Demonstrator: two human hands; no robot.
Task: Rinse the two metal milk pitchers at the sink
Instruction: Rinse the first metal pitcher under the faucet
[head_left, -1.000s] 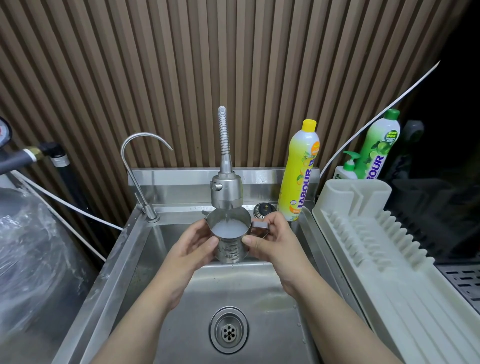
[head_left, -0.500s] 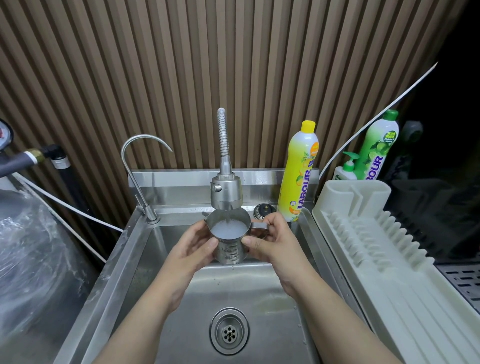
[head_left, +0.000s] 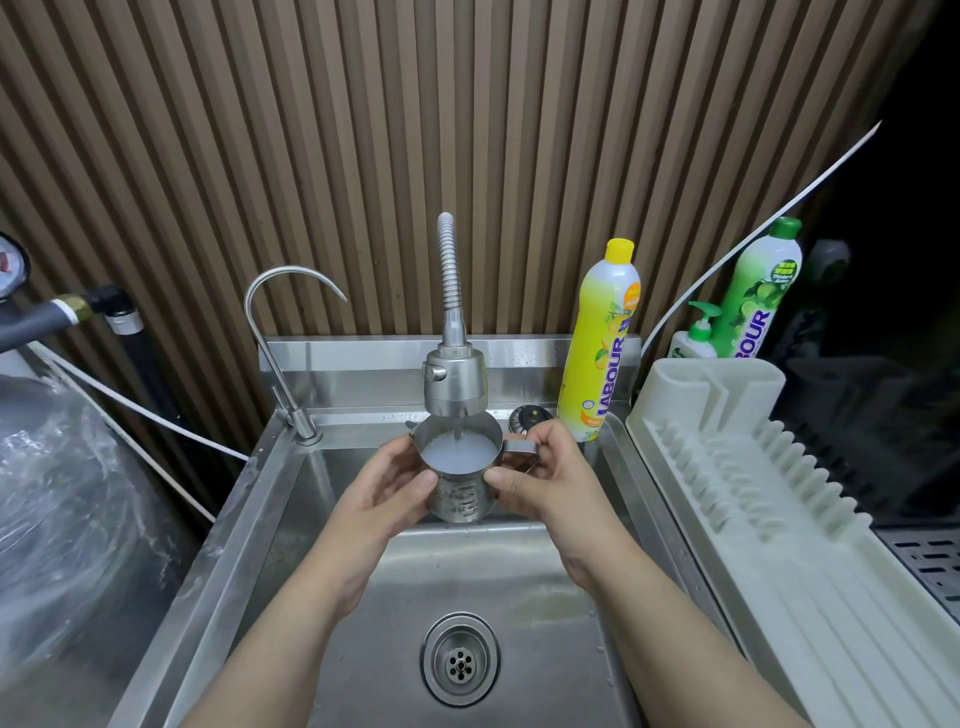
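Observation:
One metal milk pitcher (head_left: 460, 496) is held upright over the steel sink (head_left: 519, 587), directly under the flexible faucet head (head_left: 455, 385). Water runs into it and cloudy white water fills it near the rim. My left hand (head_left: 387, 491) wraps its left side. My right hand (head_left: 540, 475) grips its right side and handle. A second pitcher is not in view.
A thin gooseneck tap (head_left: 283, 343) stands at the sink's back left. A yellow detergent bottle (head_left: 602, 343) stands at the back right, with a green bottle (head_left: 756, 291) and pump bottle (head_left: 693, 335) beyond. A white drying rack (head_left: 769, 499) lies right. The drain (head_left: 460, 660) sits below.
Almost nothing differs; both hands keep the pitcher under the running faucet, and the water level stays about the same.

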